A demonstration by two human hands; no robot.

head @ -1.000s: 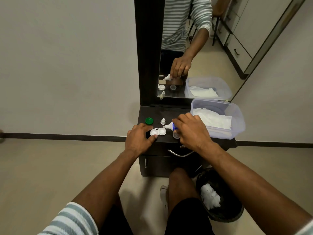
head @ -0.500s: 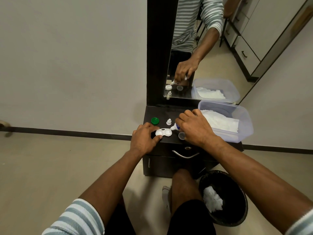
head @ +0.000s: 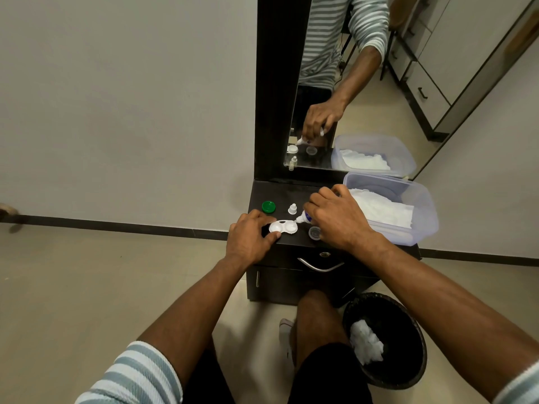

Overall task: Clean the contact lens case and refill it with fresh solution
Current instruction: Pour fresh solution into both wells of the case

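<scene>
A white two-well contact lens case [head: 283, 227] lies on the dark dresser top [head: 294, 193]. My left hand [head: 250, 238] pinches its left end between thumb and fingers. My right hand [head: 335, 218] grips a small solution bottle [head: 304, 218], tilted so its white nozzle points at the case's right well. The bottle's body is mostly hidden in my fist. A green case cap [head: 268, 207] and the bottle's small white cap [head: 292, 209] sit behind the case. A clear round cap [head: 315, 232] rests just right of the case.
A clear plastic tub [head: 420, 211] holding white tissues fills the dresser's right side. A mirror [head: 329, 83] rises at the back. A black bin [head: 388, 339] with crumpled tissue stands on the floor by my knee. The drawer handle [head: 320, 265] faces me.
My hands have kept their grip and pose on the case and bottle. The view has shifted slightly, so the dresser sits a little further right in frame.
</scene>
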